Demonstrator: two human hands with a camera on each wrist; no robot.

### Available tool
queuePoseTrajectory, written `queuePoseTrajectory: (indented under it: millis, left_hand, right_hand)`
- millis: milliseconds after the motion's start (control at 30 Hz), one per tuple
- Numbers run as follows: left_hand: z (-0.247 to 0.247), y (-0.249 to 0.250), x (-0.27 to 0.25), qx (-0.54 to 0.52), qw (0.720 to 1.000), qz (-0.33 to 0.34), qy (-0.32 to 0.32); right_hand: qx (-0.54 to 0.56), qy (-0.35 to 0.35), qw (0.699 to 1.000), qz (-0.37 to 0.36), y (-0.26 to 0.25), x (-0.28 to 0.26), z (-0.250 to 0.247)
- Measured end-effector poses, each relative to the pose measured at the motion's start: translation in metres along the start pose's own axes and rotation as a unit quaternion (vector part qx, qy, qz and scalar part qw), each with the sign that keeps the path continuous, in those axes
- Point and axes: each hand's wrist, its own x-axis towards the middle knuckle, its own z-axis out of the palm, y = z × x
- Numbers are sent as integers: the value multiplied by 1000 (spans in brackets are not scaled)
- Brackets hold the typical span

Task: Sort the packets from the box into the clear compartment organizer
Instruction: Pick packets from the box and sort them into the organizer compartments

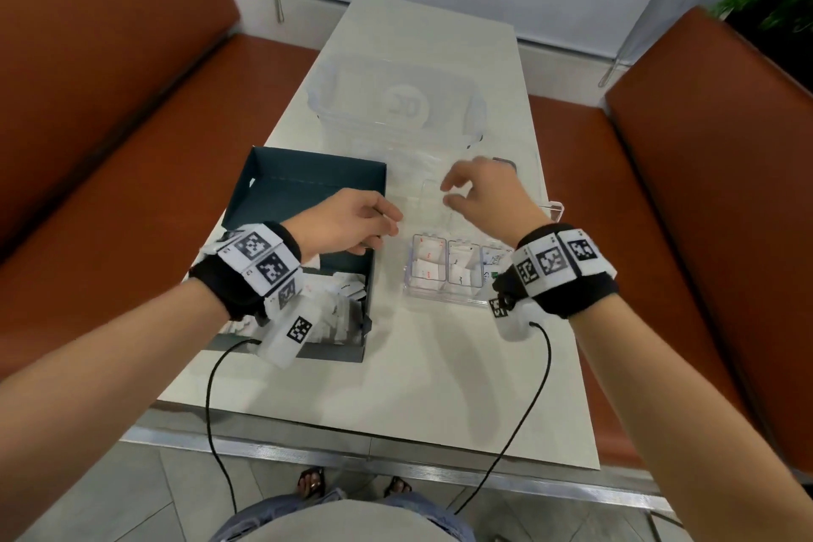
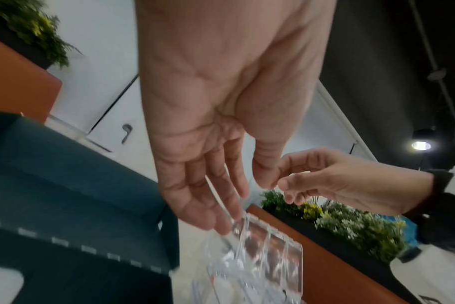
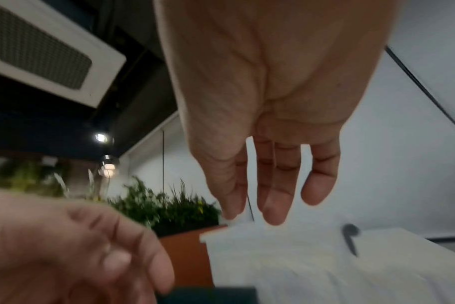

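Note:
The clear compartment organizer (image 1: 440,301) sits mid-table, with white packets in its front compartments. Its clear lid (image 1: 422,194) stands raised behind them. My left hand (image 1: 382,233) reaches over the dark teal box (image 1: 308,185), and its straight fingers (image 2: 229,209) touch the lid's left edge (image 2: 273,251). Over the lid's top hovers my right hand (image 1: 448,194); its fingers (image 3: 273,214) point down at the edge and nothing visible is held. More white packets (image 1: 338,312) lie in the near end of the box, partly hidden by my left wrist.
A large clear storage tub (image 1: 396,101) stands behind the organizer. A small dark object (image 1: 505,163) lies just past my right hand. Orange benches (image 1: 110,123) flank the white table (image 1: 418,387). Two black cables (image 1: 211,409) hang from my wrists over the near edge.

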Motion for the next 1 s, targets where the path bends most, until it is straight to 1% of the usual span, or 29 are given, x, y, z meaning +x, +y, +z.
queuePoseTrajectory:
  millis: [67,133,200,267,333,400,467,533,600,667,733,833,900,1000]
  left_hand:
    - [-19,1,-8,19,1000,3,-8]
    - [-38,-3,-16,34,999,3,0]
    - [-56,-13,-24,48,999,-1,17]
    - [-72,-29,-31,72,996,-9,44]
    - [-86,-50,-37,123,989,-23,78]
    - [-96,-71,-43,186,976,-49,99]
    - [-102,-91,-50,251,960,-77,94]
    - [-106,-107,-56,292,946,-107,88]
    - [-109,-120,-61,270,949,-136,91]
    - [-111,-130,-66,190,966,-151,93]
    - [-113,-136,-71,120,976,-150,98]
    - [-115,-141,-76,52,982,-147,110]
    - [-114,-140,-77,41,982,-147,116]
    - [-109,-137,-77,67,979,-146,128]
  right_hand:
    - [33,8,999,-29,-21,9,-14]
    - [66,6,996,-55,-44,15,-20]
    - [96,-22,993,-71,-65,20,-16]
    - [108,-72,988,-81,-86,23,-1]
    - [82,-142,982,-93,-105,24,22]
    - [23,-221,968,-113,-122,24,50]
    - [-59,-284,946,-145,-139,22,76]
    - [-119,-330,922,-162,-154,22,99]
    - [-159,-361,903,-168,-168,25,119]
    - [-186,-363,896,-176,-181,28,136]
    - [-201,-363,891,-184,-193,33,151]
    - [-211,-377,880,-198,-207,42,169]
    - [-218,-386,874,-201,-213,47,176]
    - [-241,-403,858,-206,-214,50,189]
